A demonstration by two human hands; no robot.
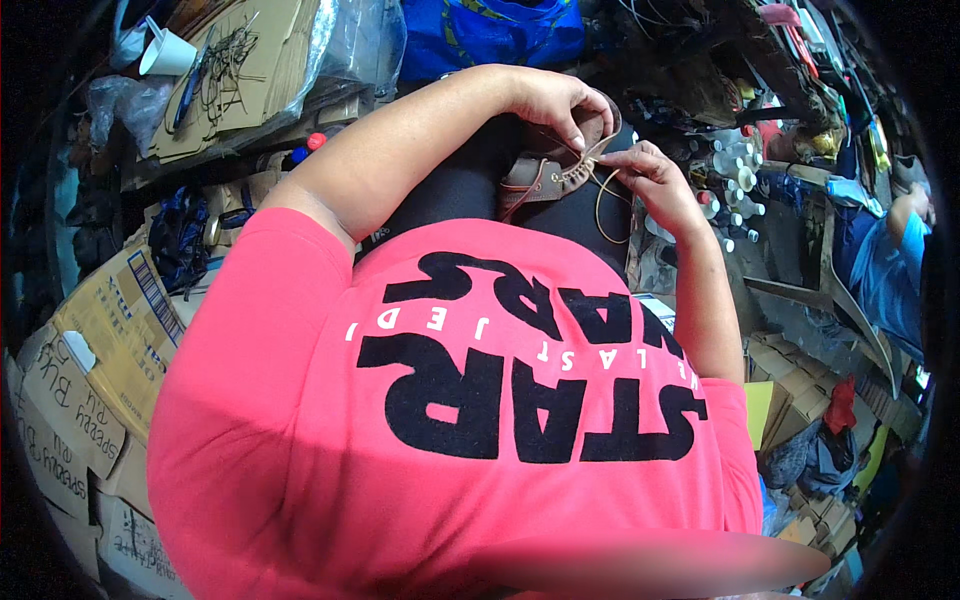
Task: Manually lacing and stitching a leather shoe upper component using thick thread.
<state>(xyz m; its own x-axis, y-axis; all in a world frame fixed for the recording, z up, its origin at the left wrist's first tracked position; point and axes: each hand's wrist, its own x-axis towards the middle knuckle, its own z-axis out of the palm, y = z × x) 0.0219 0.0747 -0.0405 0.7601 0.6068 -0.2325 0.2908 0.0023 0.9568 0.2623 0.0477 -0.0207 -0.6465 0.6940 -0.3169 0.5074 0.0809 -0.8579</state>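
Observation:
A brown shoe [545,180] with stitching and eyelets rests on my dark-trousered lap. My left hand [565,108] is closed around the shoe's upper part, thumb pressed near its opening and fingers curled over the far side. From the right, my right hand [652,178] pinches a thin tan shoelace [600,210] close to the eyelets, with thumb and forefinger together. The lace hangs in a loop below those fingers, over my right thigh. A darker reddish cord runs along the shoe's left side. My fingers partly hide the shoe's opening.
Many plastic bottles [735,180] stand to the right. Cardboard sheets [255,60] with loose dark laces and a white cup [168,52] lie at the upper left. A blue bag [490,35] is ahead. Cardboard boxes [120,320] are at left; another person in blue [890,260] is far right.

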